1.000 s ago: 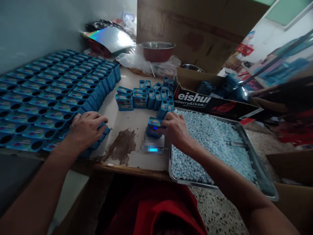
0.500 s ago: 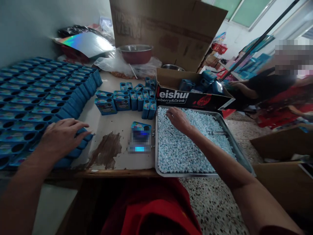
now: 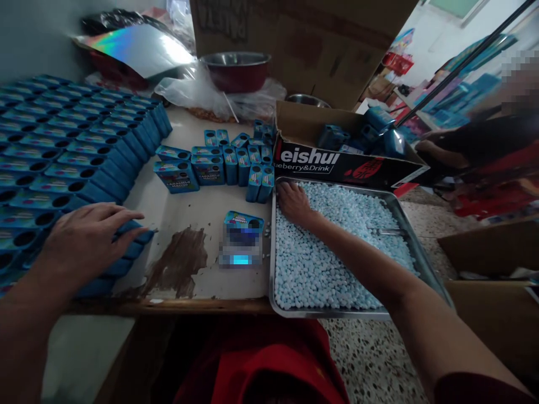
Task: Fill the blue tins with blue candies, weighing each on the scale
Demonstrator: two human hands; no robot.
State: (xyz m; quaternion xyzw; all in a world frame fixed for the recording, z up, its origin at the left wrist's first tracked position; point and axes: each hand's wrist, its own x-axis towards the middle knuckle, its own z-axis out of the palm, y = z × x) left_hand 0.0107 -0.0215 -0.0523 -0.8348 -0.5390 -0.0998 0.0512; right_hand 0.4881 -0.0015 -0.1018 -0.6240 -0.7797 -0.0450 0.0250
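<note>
At the near right edge of the block of blue candy boxes (image 3: pixel 105 177), my left hand (image 3: pixel 80 241) is closed around one blue candy box (image 3: pixel 131 227), its thumb and fingers on either side. My right hand (image 3: pixel 295 203) is in the far left corner of the metal tray (image 3: pixel 273 280), fingers slightly apart and touching small pale blue candies (image 3: pixel 324 269). The fingertips are partly hidden. Between the hands, another blue box (image 3: pixel 244 220) is on a small scale (image 3: pixel 241 260) with a lit display; its middle is blurred out.
Several blue boxes (image 3: pixel 208 168) stand loosely at mid-table. Behind the tray, an open carton (image 3: pixel 349 165) holds more boxes. A red bowl (image 3: pixel 236 73) sits on plastic at the back. A person in dark clothing (image 3: pixel 471 140) is at the right. Cartons (image 3: pixel 484 258) stand on the floor.
My right hand has moved left and lowered into the tray's far left corner. My left hand stays at the boxes' edge. The whole view has shifted slightly.
</note>
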